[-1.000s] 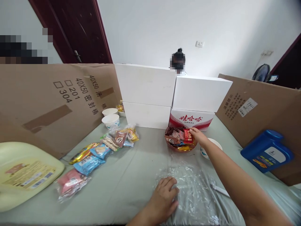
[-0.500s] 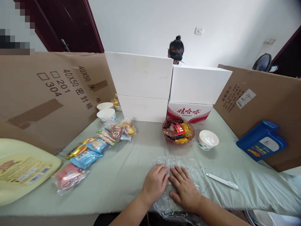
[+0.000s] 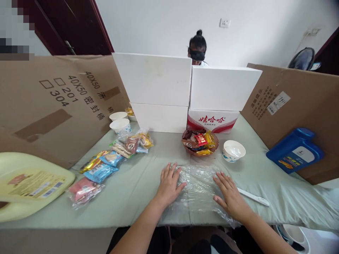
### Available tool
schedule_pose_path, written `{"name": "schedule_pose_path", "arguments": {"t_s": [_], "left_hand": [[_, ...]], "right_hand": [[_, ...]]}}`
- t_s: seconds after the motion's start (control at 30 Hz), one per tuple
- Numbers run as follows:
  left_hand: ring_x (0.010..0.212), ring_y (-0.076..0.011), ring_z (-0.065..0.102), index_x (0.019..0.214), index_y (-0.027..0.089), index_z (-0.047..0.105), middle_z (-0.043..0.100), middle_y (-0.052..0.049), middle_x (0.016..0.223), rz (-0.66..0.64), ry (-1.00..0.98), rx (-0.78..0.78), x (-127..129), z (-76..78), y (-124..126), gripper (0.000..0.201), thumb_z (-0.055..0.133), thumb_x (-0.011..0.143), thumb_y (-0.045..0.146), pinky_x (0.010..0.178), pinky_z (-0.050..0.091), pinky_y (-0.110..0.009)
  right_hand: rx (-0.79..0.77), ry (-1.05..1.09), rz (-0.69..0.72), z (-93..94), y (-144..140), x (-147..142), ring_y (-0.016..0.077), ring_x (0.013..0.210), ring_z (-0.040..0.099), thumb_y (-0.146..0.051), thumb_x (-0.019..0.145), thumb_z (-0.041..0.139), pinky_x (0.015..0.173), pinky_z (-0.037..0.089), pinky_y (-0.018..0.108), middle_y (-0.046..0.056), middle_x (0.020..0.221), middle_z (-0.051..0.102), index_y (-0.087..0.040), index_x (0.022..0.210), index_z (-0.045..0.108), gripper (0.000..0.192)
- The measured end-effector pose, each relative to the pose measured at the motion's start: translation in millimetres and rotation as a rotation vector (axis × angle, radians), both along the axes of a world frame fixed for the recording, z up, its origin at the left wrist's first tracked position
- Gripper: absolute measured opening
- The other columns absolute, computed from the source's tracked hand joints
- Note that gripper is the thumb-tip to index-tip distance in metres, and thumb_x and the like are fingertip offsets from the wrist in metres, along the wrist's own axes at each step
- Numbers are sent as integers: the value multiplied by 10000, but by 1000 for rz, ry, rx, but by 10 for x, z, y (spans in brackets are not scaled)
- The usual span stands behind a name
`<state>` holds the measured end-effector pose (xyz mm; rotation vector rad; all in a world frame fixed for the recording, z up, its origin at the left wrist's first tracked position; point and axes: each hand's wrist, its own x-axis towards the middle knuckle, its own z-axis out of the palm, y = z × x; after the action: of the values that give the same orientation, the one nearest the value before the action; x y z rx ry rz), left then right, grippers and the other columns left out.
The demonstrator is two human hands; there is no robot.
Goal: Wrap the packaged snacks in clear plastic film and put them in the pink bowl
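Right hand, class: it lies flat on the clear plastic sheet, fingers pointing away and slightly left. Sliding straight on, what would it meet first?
Probably the brown snack bowl beyond the plastic sheet; the right hand might pass the white bowl, though depth is unclear.

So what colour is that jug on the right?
Blue jug, white label; the head view shows it.

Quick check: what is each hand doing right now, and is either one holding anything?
Left hand: open, flat on the clear plastic sheet, gripping nothing.
Right hand: open, flat on the same sheet, gripping nothing.
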<state>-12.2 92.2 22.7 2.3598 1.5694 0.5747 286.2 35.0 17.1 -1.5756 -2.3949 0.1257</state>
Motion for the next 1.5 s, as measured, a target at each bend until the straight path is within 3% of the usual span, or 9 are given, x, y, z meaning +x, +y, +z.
{"name": "schedule_pose_path", "arguments": {"t_s": [0.1,0.23,0.4,0.57,0.83,0.93,1.07,1.27,1.5], "left_hand": [[1237,-290,467,1160,190,609,559,-123,1257,-229,-120,-102,-20,224,-159,399,585,858,449,1039,391,-450],[1254,-348,448,1134,250,627,532,-94,1311,-520,22,-345,-86,372,-408,712,831,524,556,1033,402,-478],[1420,-364,229,1287,267,524,336,-85,1524,-582,182,-268,-372,174,-678,664,762,667,269,1123,235,-592],[1292,-239,471,1006,229,630,645,-49,1210,-555,-2,-68,-577,100,-927,309,479,825,30,1084,385,-412],[811,-170,621,933,189,628,652,-65,893,-161,-539,-250,-347,125,-814,111,537,900,244,747,511,-277],[776,-181,628,854,177,652,661,-55,823,-88,-696,-375,-248,95,-681,181,595,866,348,720,505,-275],[554,-138,555,728,181,582,570,7,600,310,-736,-304,-163,27,-553,341,474,912,446,550,451,-228],[615,-162,611,748,217,606,639,4,692,462,-227,-58,-234,-126,-583,229,504,858,389,603,466,-254],[609,-173,665,966,222,596,683,7,710,536,-181,28,-285,-204,-593,220,500,841,376,601,510,-268]], "right_hand": [[-100,93,232,154,-282,24,283,1396,304,-644,872,459,1104,336,462,125,1508,353,-213,1455,368,731],[-171,20,383,48,-615,103,323,1387,312,-759,687,600,1119,314,470,125,1527,311,-207,1493,284,1026],[162,-156,371,-256,-806,185,234,1380,342,-225,864,558,1146,278,376,39,1507,361,-246,1484,300,672],[210,7,386,-137,-757,222,194,1255,513,-268,883,578,1042,427,276,37,1285,619,-234,1267,585,386],[-359,554,216,196,-420,131,165,936,655,-270,928,484,824,528,257,55,988,699,-242,958,668,188],[-512,699,70,182,-243,58,188,878,650,-318,893,499,802,515,298,53,905,694,-221,869,666,195],[-626,916,-247,18,-87,-41,188,676,644,-459,805,545,660,517,302,21,726,656,-205,851,620,269],[-513,955,-493,-225,-39,-189,189,626,652,-513,814,510,635,511,306,-22,676,637,-181,1224,461,530],[-253,731,-490,-199,-40,-335,178,639,666,-466,865,434,645,523,307,17,806,688,-184,1237,487,469]]}}
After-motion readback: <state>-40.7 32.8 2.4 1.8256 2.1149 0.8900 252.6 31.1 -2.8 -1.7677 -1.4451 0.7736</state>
